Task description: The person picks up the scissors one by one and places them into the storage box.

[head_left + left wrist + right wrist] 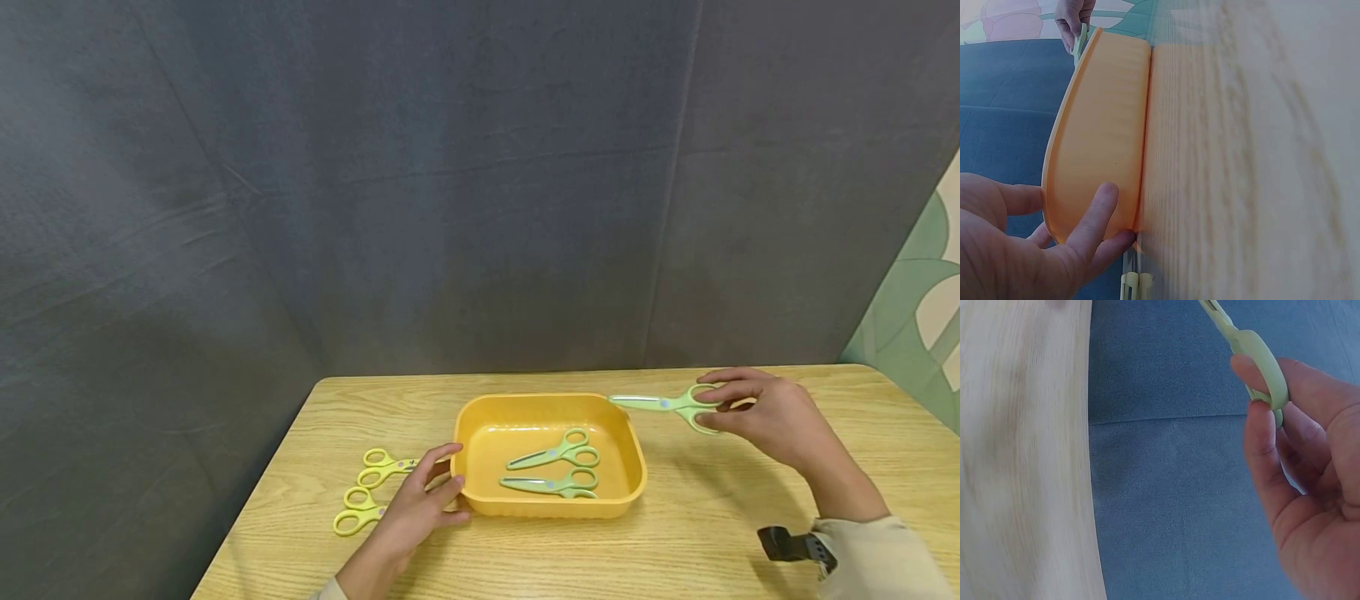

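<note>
The right hand (765,414) pinches light-green, plastic-handled scissors (677,403) by their loops, tip near the far-right corner of a yellow-orange rounded rectangular tray (551,507); the left hand (416,506), fingers spread, touches its left end

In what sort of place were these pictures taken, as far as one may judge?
Probably indoors, perhaps a craft room or classroom: a wood-grain table holds a yellow tray with green scissors, a dark cloth hangs behind, and what looks like a painted wall shows at the right.
</note>
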A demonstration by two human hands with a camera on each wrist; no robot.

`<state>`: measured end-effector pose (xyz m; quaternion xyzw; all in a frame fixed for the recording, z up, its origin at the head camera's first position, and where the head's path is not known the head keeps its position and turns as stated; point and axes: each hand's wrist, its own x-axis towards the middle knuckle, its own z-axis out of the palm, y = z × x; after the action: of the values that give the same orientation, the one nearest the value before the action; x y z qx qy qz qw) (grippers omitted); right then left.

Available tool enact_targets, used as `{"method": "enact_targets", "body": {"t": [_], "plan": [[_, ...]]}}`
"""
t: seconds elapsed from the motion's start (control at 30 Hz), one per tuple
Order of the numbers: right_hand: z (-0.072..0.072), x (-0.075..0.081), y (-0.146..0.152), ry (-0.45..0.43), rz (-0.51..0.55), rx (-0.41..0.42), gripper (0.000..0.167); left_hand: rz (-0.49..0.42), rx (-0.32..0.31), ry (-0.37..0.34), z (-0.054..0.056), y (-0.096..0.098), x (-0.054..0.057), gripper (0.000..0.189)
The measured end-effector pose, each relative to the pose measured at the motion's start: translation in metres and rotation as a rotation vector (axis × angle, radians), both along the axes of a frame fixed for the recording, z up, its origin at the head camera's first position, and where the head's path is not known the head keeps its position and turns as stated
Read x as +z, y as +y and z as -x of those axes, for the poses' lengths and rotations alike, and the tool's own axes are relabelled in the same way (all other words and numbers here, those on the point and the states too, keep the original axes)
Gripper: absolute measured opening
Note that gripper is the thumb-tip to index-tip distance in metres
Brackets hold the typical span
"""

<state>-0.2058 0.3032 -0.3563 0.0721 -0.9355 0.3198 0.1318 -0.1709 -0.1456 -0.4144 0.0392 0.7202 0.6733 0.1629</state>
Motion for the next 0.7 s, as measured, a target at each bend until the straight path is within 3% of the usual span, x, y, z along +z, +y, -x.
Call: {"method": "enact_targets", "body": {"t": [0.7], "plan": [[-0.0006,0.0015,-0.0062,0.012,-0.007,0.022,0.026,0.002,-0.002,0.000,0.0008,-0.0001,-0.0006,0.054]]}}
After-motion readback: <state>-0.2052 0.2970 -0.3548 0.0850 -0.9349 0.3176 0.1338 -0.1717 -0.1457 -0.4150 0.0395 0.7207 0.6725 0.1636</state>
